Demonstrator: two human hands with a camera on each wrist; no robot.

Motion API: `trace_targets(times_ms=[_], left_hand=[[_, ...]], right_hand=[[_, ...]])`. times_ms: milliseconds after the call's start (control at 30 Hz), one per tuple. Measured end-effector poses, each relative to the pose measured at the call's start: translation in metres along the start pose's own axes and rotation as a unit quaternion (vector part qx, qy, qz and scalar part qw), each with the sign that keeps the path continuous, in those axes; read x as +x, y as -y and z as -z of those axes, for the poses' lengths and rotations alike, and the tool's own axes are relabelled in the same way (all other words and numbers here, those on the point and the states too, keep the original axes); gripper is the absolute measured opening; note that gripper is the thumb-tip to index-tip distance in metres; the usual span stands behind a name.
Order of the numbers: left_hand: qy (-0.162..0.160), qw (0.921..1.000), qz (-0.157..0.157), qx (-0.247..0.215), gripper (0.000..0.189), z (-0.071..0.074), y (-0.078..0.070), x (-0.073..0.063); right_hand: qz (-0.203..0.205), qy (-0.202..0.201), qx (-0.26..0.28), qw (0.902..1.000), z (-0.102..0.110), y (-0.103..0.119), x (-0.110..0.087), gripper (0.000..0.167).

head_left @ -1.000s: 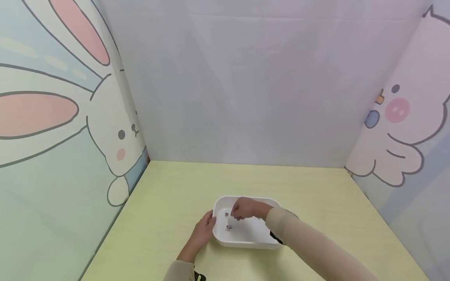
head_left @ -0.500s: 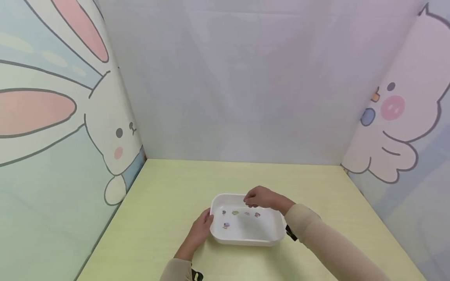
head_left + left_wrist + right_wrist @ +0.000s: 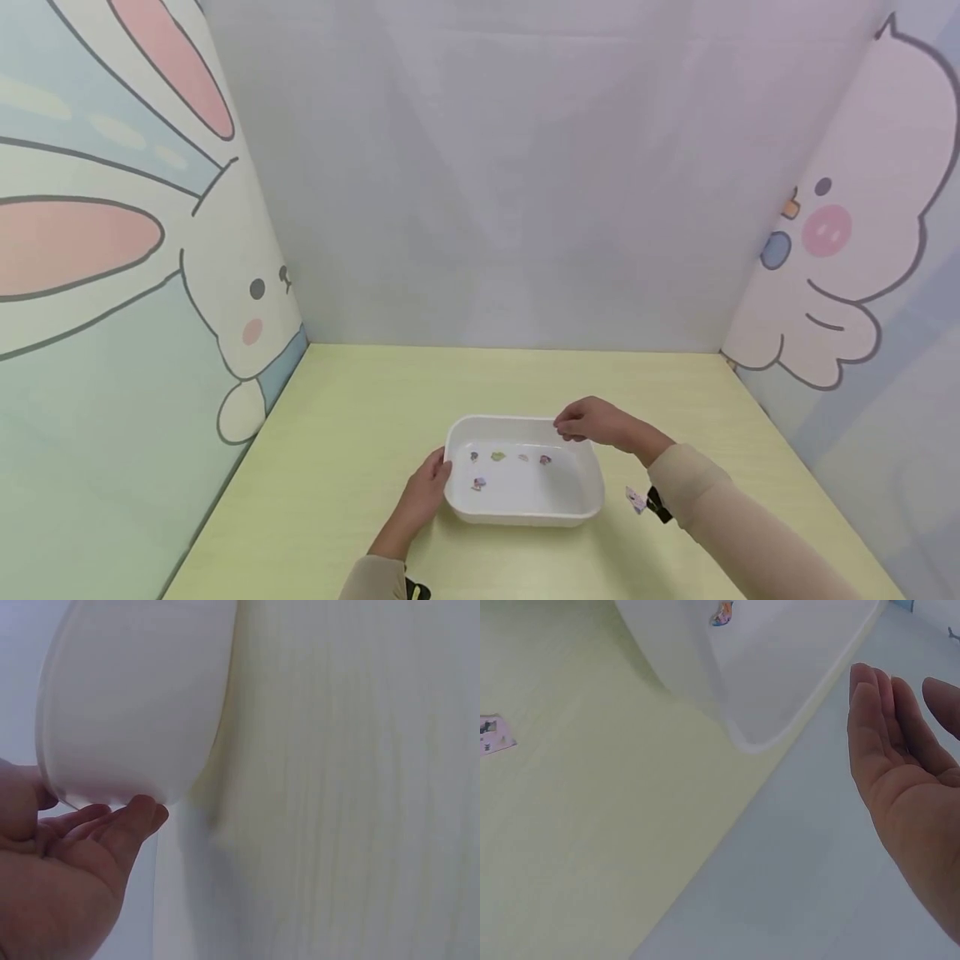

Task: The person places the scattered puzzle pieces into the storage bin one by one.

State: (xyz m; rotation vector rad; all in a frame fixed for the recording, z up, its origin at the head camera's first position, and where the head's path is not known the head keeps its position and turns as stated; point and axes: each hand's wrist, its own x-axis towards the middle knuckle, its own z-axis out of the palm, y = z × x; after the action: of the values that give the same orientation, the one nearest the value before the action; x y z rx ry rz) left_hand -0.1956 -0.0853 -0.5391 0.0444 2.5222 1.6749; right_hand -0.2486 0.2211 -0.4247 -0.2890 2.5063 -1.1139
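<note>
A white rectangular plastic basin [image 3: 525,510] stands on the table. My left hand [image 3: 424,492] grips its left end, and in the left wrist view the thumb and fingertips meet the basin's outer wall and rim. Several small flat coloured cutouts, sticker-like, lie on the basin floor, among them a green one [image 3: 498,456] and a blue-and-red one [image 3: 478,483]. Over the back right corner hovers my right hand [image 3: 596,421]. In the right wrist view its fingers [image 3: 870,727] are gently bent, the thumb stands apart from them, and I see nothing held.
A small pink printed card [image 3: 636,500] lies on the pale yellow table [image 3: 382,392], right of the basin and close to the right wrist's black strap [image 3: 660,503]. A plain pale backdrop rises behind, with cartoon-printed panels on both sides.
My right hand has moved right, from low over the basin's left part to above its back right corner. More cutouts and the pink card have come into view. The left hand keeps its grip.
</note>
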Motion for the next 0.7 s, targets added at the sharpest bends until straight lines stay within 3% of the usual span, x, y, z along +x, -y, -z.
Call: trace_targets(times_ms=[167,333,700], left_hand=[[0.001,1.0000,0.002,0.001,0.046,0.000,0.000,0.000],[-0.002,1.0000,0.003,0.003,0.046,0.000,0.000,0.000],[-0.004,1.0000,0.002,0.005,0.046,-0.001,0.002,0.001]], right_hand=[[0.006,-0.036,-0.022,0.9991,0.009,-0.018,-0.012,0.022],[0.019,-0.071,-0.083,0.9938,0.016,-0.037,-0.026,0.018],[0.020,-0.084,-0.123,0.9887,0.019,-0.068,-0.047,0.014]])
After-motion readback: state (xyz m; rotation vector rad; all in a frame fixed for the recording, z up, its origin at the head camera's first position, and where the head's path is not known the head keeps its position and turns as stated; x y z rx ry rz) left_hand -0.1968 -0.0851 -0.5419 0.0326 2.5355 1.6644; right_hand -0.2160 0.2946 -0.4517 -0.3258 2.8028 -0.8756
